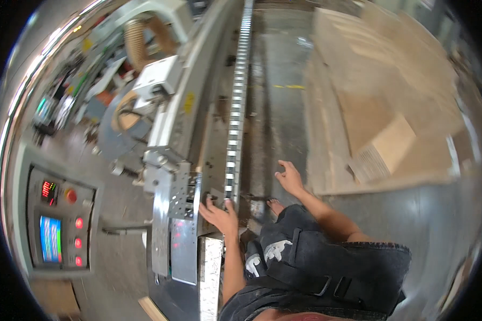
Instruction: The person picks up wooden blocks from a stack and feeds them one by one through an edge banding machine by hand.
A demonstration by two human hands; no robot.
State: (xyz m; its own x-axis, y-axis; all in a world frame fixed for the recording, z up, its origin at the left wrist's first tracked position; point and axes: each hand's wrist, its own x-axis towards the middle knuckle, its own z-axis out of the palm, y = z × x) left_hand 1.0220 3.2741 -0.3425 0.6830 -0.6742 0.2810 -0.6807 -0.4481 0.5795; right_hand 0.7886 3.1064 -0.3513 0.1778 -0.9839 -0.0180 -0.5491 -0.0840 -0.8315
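Note:
My left hand (219, 215) is at the near end of a long machine, fingers spread. It lies beside the metal guide plate (185, 241) and close to the end of a narrow roller track (234, 117); whether it touches either cannot be made out. Nothing shows in its grasp. Out over the floor to the right of the track hangs my right hand (290, 179), empty, with its fingers apart and the index finger stretched forward. Near my left forearm, a pale speckled strip (211, 273) extends toward me along the machine's near end.
A control panel (59, 219) with a lit screen and several red buttons stands at left. Behind the guide plate rises a white machine box (158, 80) near a ribbed hose (135, 45). At right is a large, open cardboard bin (326, 144) with a cardboard piece (385, 150) inside.

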